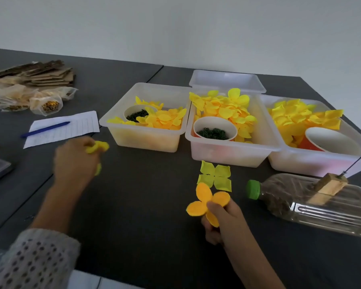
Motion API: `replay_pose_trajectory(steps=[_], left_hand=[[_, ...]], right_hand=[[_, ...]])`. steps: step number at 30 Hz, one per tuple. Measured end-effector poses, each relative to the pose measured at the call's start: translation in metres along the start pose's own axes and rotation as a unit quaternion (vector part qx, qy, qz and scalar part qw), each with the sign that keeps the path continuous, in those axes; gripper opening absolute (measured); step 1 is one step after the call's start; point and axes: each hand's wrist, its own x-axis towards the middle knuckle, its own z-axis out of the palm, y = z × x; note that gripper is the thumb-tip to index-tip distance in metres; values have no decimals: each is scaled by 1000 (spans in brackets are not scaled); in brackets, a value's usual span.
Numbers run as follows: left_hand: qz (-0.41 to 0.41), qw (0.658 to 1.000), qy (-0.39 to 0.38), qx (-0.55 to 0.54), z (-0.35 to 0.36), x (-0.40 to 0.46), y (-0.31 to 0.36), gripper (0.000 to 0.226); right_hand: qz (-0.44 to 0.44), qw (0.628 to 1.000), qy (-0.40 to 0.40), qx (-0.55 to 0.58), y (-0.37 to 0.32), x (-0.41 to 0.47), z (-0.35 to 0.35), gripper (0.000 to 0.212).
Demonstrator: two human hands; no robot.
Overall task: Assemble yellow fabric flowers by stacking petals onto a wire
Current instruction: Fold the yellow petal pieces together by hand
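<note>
- Nearest to me is my left sleeve (29, 261), a knit one with small holes, low in the view.
- My right hand (223, 222) pinches an orange-yellow petal piece (206, 202) with four round lobes and holds it up over the dark table (146, 205).
- My left hand (75, 161) is blurry. Its fingers are curled round a small yellow bunch of petals (97, 147), just beside the paper sheet (63, 128) with a blue pen (46, 129) on it.
- One pale yellow petal piece (215, 177) lies flat on the table, just past my right hand.
- I think the job is at an early part. I can see no finished flower, and no petals sit on a wire in my hands. A thin wire (358, 161) rises from a wooden block (327, 187) on a plastic bottle (313, 201) lying on its side, and it looks bare.
- Lots of stacking is left, I guess.
- Left bin (142, 140): yellow petals and a cup (138, 113) of small dark green bits.
- Middle bin (229, 151): a big heap of yellow petals and a paper cup (215, 128) with dark green rings.
- Right bin (321, 161): yellow petals and a tipped cup (331, 142). I cannot tell what is in it.
- A bin at the back (227, 80) looks like it holds nothing, but I only see part of it.
</note>
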Motion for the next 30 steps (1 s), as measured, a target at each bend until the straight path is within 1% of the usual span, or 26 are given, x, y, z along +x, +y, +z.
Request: replay_pose_trajectory(steps=[1, 2, 3, 5, 6, 7, 8, 9, 10, 11, 12, 13, 14, 15, 16, 17, 20, 23, 27, 30], left_hand=[[-13, 996, 11, 86, -11, 13, -12, 15], [-38, 990, 22, 137, -20, 22, -24, 21], [-65, 984, 24, 162, -29, 33, -36, 29], [-100, 978, 16, 180, -40, 47, -47, 57], [-102, 979, 9, 178, -41, 48, -44, 73], [-79, 981, 3, 178, -39, 44, -33, 85], [-31, 983, 4, 180, -35, 33, -17, 87], [37, 984, 6, 172, -28, 20, 2, 80], [120, 984, 3, 133, -20, 0, 21, 66], [198, 978, -14, 58, -11, -21, 39, 49], [253, 966, -51, -19, -3, -47, 58, 34], [284, 950, -110, -70, 5, -70, 74, 23], [303, 933, -174, -88, 15, -89, 86, 16], [311, 918, -227, -92, 27, -105, 95, 13], [312, 909, -263, -91, 39, -116, 100, 12], [310, 905, -276, -89, 49, -124, 103, 15], [307, 914, -250, -89, 65, -130, 105, 23], [314, 917, -222, -103, 67, -131, 108, 24], [286, 917, -242, -133, 65, -128, 109, 25], [272, 922, -257, -97, 66, -124, 110, 22]], right_hand=[[5, 1000, -17, 12, -2, 2, 2, 8], [4, 999, -33, 15, -4, 3, 5, 7], [2, 999, -43, 10, -5, 5, 6, 8], [0, 999, -46, -7, -4, 8, 4, 10], [-1, 999, -45, -13, -3, 9, 3, 11], [-4, 999, -44, -16, -2, 10, 1, 11], [-9, 999, -44, -16, -1, 11, 1, 11], [-17, 999, -43, -16, 0, 11, 1, 11], [-27, 999, -40, -15, 1, 12, 1, 13], [-39, 998, -37, -14, 2, 12, 2, 16], [-50, 998, -34, -15, 3, 12, 2, 19], [-62, 998, -30, -17, 4, 12, 2, 23], [-73, 997, -26, -22, 5, 12, 2, 26], [-85, 996, -21, -29, 6, 11, 2, 28], [-99, 994, -16, -37, 7, 10, 2, 29], [-115, 992, -8, -44, 7, 10, 2, 30], [-162, 984, 17, -69, 9, 8, 3, 33], [-199, 975, 39, -93, 12, 7, 3, 32], [-212, 972, 36, -90, 13, 7, 2, 29], [-194, 976, 28, -91, 14, 7, 0, 28]])
